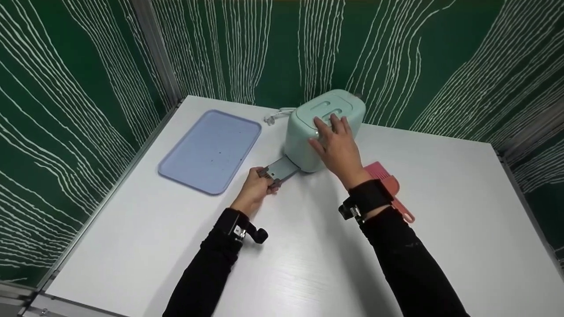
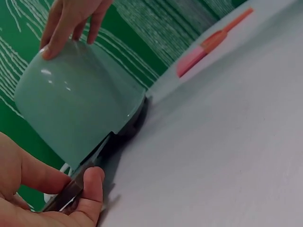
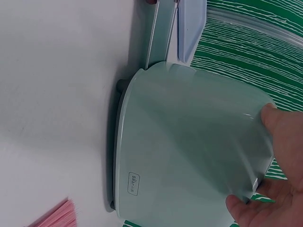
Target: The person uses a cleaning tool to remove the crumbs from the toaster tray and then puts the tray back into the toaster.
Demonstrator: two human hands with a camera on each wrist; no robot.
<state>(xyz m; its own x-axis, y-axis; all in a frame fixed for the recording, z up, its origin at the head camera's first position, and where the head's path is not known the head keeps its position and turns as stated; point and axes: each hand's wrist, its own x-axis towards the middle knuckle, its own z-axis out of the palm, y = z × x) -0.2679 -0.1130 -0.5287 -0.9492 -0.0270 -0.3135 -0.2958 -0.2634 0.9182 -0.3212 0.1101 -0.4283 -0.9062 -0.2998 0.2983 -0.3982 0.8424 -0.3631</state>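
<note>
A mint-green toaster (image 1: 304, 136) stands toward the back of the table, with two slots on top. From the low part of its near end sticks out a flat crumb tray (image 1: 283, 169). My left hand (image 1: 255, 191) pinches the tray's dark outer end between thumb and fingers; the left wrist view shows this thumb (image 2: 93, 182) close up. On the toaster's top near end rests my right hand (image 1: 339, 149), its fingers spread. In the right wrist view, the tray (image 3: 162, 33) runs out from the toaster's lower edge (image 3: 124, 142).
A blue-lilac rectangular tray (image 1: 211, 149) lies left of the toaster, with a few dark specks on it. Behind is a white cord with a plug (image 1: 269, 119). A brush with pink bristles and an orange-red handle (image 1: 403, 210) lies right, partly behind my right wrist. Green walls (image 1: 282, 53) border the table.
</note>
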